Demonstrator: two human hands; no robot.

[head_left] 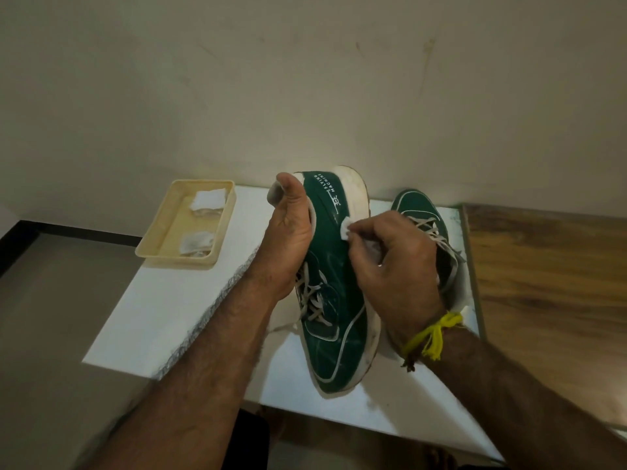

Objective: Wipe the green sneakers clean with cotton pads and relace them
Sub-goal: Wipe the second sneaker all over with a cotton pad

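Sneaker is being steadied by your left hand gripping its heel, so your right hand, pinching a cotton pad, is wiping its side.

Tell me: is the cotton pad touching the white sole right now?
No: the right hand pinches the cotton pad against the held sneaker's green side.

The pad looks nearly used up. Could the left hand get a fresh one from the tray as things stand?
Probably not yet: the left hand grips the held sneaker at its heel. The tray sits open nearby on its side, pads uncovered, once that grip lets go.
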